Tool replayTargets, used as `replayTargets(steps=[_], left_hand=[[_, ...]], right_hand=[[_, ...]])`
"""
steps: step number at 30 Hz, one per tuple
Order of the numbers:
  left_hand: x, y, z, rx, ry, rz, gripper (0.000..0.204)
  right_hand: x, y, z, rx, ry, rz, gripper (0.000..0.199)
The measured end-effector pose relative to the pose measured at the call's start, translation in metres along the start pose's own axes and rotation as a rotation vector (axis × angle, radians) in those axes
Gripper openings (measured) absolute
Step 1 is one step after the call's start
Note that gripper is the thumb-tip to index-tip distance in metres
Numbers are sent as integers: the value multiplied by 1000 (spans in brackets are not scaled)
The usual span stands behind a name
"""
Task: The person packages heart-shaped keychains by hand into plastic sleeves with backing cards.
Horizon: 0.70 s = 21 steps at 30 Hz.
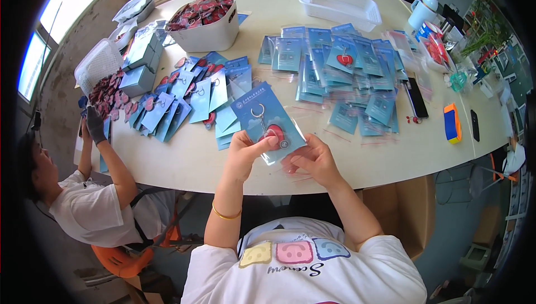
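My left hand (245, 150) grips a blue card (282, 117), tilted over the table's near edge. A red keychain (274, 131) with a metal ring lies on the card's face, under my left thumb. Close by, the fingers of my right hand (317, 161) are closed at the card's lower right corner, on a clear plastic bag (291, 169) with red lines. How much of the card is inside the plastic I cannot tell. Beyond my hands, several blue cards with keychains (181, 83) lie heaped on the left, and bagged cards (335, 64) are piled on the right.
A white bin (209, 40) of red keychains and a clear tray (341, 8) stand at the back. On the right lie a phone (416, 98), an orange-and-blue block (452, 123) and empty bags (399, 44). A co-worker (106, 198) sits at left beside loose red pieces (111, 94).
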<state>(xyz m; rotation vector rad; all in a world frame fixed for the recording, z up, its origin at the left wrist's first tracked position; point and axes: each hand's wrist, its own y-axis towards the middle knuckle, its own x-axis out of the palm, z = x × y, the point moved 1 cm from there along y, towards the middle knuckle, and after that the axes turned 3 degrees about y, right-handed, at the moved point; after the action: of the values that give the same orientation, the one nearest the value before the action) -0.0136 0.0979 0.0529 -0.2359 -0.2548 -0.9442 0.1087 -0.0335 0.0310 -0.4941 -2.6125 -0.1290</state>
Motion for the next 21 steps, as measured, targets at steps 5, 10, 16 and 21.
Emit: replayTargets(steps=[5, 10, 16, 21], left_hand=[[-2, -1, -5, -50, 28, -16, 16], [-3, 9, -8, -60, 41, -2, 23], [-26, 42, -10, 337, 669, 299, 32], [-112, 55, 6, 364, 1666, 630, 67]], right_hand=[[-26, 4, 14, 4, -74, -33, 5], [-41, 0, 8, 74, 93, 137, 25], [-64, 9, -30, -193, -274, 334, 29], [-127, 63, -101, -771, -1286, 803, 28]])
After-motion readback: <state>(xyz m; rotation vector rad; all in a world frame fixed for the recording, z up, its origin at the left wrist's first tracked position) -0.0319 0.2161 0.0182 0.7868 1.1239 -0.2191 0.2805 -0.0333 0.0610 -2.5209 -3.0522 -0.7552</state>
